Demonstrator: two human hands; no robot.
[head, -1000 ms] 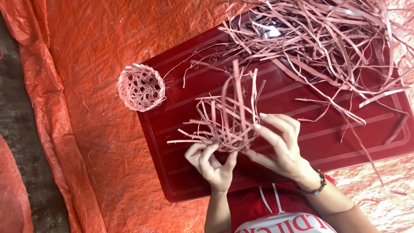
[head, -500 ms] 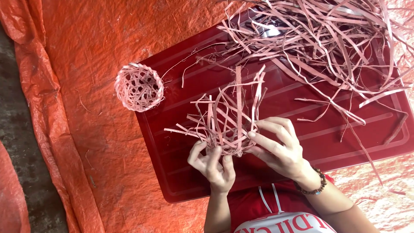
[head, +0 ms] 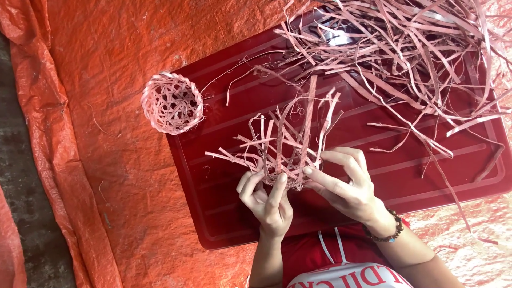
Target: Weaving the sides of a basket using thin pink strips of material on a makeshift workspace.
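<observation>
Orange tarp [head: 106, 64], red tray [head: 224, 213], strip pile [head: 405, 48], both hands [head: 269, 205] gripping half-woven basket [head: 285, 144]

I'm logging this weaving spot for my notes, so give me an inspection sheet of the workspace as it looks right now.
Surface: dark red plastic board lying on an orange tarp.
Job's things: half-woven strip basket, loose ends sticking up.
Clutter: heap of pink strips on the board; finished small woven basket at its edge.
Grippers: left hand and right hand both pinch the half-woven basket's base with the fingers.
Cables: nothing seen.
Surroundings: bare grey ground beside the tarp.
</observation>
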